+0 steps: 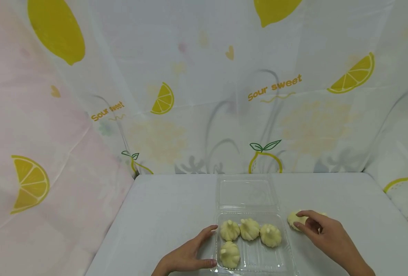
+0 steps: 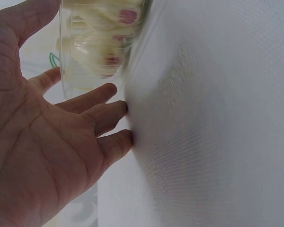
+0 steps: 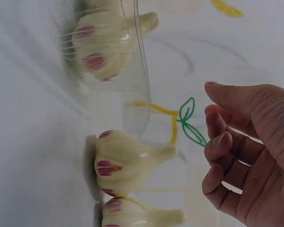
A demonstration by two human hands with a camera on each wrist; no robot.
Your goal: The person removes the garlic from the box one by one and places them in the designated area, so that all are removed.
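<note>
A clear plastic clamshell box [image 1: 260,261] lies with several garlic bulbs [image 1: 229,255] in its base: a row along the far side and one at the near left. My left hand [image 1: 188,253] rests at the box's left side, thumb and index finger at its rim, the other fingers extended in the left wrist view. To the right of the box, my right hand [image 1: 329,235] hovers by a loose garlic bulb [image 3: 125,163], thumb and fingers bent and apart. The right wrist view shows a gap between hand and bulb. A second loose bulb [image 3: 137,213] touches the first.
The box's transparent lid [image 1: 245,193] lies folded back toward the rear of the white table [image 1: 169,207]. Behind the table hangs a lemon-printed cloth [image 1: 197,142], and more cloth closes in the left and right sides.
</note>
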